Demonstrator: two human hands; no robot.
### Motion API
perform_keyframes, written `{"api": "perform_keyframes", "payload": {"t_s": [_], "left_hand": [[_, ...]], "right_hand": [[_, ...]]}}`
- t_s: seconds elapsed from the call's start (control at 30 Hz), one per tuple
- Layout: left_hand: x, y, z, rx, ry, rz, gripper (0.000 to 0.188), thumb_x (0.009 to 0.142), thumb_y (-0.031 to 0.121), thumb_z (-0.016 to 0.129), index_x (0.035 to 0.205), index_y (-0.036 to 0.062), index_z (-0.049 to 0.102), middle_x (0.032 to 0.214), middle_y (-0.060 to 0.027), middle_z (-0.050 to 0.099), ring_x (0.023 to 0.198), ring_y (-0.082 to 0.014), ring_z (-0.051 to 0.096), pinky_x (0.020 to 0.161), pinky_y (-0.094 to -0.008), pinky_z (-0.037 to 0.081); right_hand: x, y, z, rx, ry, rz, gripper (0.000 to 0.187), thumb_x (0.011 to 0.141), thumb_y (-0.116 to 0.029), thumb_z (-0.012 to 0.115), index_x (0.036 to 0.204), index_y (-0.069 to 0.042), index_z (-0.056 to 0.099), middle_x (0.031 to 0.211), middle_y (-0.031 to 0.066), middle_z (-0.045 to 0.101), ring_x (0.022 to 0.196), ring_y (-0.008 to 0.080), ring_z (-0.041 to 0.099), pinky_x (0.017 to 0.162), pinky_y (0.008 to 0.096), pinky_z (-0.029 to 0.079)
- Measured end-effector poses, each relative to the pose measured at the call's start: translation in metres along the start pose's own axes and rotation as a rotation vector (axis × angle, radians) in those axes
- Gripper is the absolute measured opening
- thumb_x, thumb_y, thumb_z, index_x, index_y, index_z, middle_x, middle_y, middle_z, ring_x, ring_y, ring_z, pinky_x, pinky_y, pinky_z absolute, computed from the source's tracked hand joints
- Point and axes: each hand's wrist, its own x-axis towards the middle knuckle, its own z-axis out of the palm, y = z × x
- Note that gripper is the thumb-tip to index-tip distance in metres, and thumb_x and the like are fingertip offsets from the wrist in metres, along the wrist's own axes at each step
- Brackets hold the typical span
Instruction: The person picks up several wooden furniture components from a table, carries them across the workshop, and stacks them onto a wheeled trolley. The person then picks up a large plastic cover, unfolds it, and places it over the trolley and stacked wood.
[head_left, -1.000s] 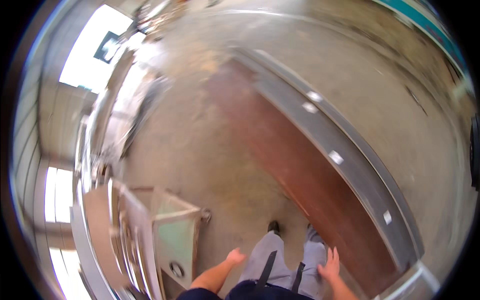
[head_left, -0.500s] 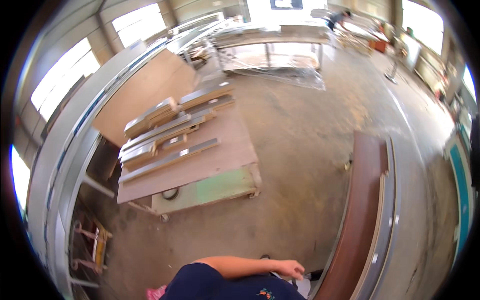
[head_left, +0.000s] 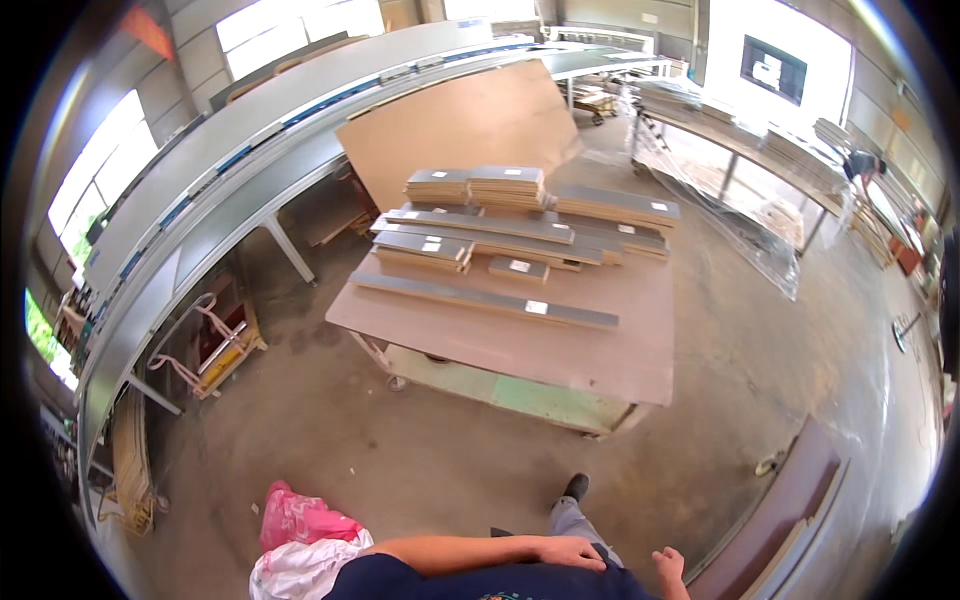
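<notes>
My left hand point(head_left: 572, 552) lies across the front of my dark shirt near the waist, fingers loosely extended and nothing visible in them. Over the lower edge, my right hand point(head_left: 668, 565) is raised a little, its fingers loosely bent and apart, with nothing seen in it. Neither hand touches the cart point(head_left: 640, 350) in front of me. Stacks of narrow grey-topped boards point(head_left: 600, 200) lie on its brownish top, several with small white labels. One long narrow board point(head_left: 470, 298) lies nearest to me, with a short board piece point(head_left: 518, 269) behind it.
A large brown sheet point(head_left: 470, 120) leans behind the cart, against a long conveyor-like table point(head_left: 190, 230). Pink and white bags point(head_left: 300, 525) lie at lower left, near a small trolley point(head_left: 222, 350). Long brown panels point(head_left: 775, 515) stand at lower right. A person point(head_left: 862, 168) bends over boards far right.
My view has swung left, so the cart now sits in the middle and the brown panels at the lower right edge. My right hand has come into view.
</notes>
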Motion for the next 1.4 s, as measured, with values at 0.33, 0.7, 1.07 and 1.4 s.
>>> {"api": "perform_keyframes", "payload": {"t_s": [0.33, 0.7, 1.07, 1.4], "left_hand": [[-0.059, 0.016, -0.097, -0.262, 0.965, -0.16, 0.044, 0.091, 0.038, 0.052, 0.077, -0.003, 0.059, 0.062, -0.0051, 0.056, 0.063, -0.0085, 0.048, 0.059, -0.0283, 0.042], [-0.156, -0.07, -0.177, -0.553, 1.66, -0.418, 0.046, 0.086, 0.037, 0.056, 0.058, 0.0006, 0.061, 0.05, -0.0036, 0.055, 0.049, -0.0099, 0.053, 0.049, -0.0268, 0.04], [-0.325, -0.112, -0.375, -0.535, 1.725, -0.347, 0.037, 0.085, 0.023, 0.06, 0.056, 0.0008, 0.058, 0.05, 0.0, 0.052, 0.05, -0.0063, 0.044, 0.048, -0.024, 0.035], [-0.324, -0.174, -0.443, -1.032, 1.629, -0.302, 0.032, 0.085, 0.034, 0.061, 0.094, 0.0032, 0.057, 0.07, -0.0057, 0.058, 0.061, -0.016, 0.054, 0.059, -0.0304, 0.046]], "right_hand": [[0.169, -0.217, 0.125, -0.269, -0.244, -0.601, 0.04, 0.068, -0.023, 0.066, 0.102, -0.003, 0.058, 0.101, 0.0191, 0.059, 0.097, 0.0343, 0.055, 0.085, 0.0406, 0.044], [0.255, -0.515, 0.287, -0.543, -0.391, -0.933, 0.06, 0.067, -0.018, 0.068, 0.122, -0.006, 0.048, 0.126, 0.0164, 0.045, 0.12, 0.0326, 0.04, 0.099, 0.0409, 0.036], [0.287, -0.586, 0.35, -1.082, -0.376, -0.634, 0.067, 0.064, -0.023, 0.07, 0.122, -0.008, 0.04, 0.118, 0.0143, 0.045, 0.116, 0.0312, 0.042, 0.1, 0.0475, 0.032], [0.231, -0.545, 0.326, -0.88, -0.449, -0.788, 0.047, 0.057, -0.027, 0.073, 0.095, -0.007, 0.055, 0.096, 0.012, 0.051, 0.097, 0.0294, 0.05, 0.081, 0.039, 0.044]]}}
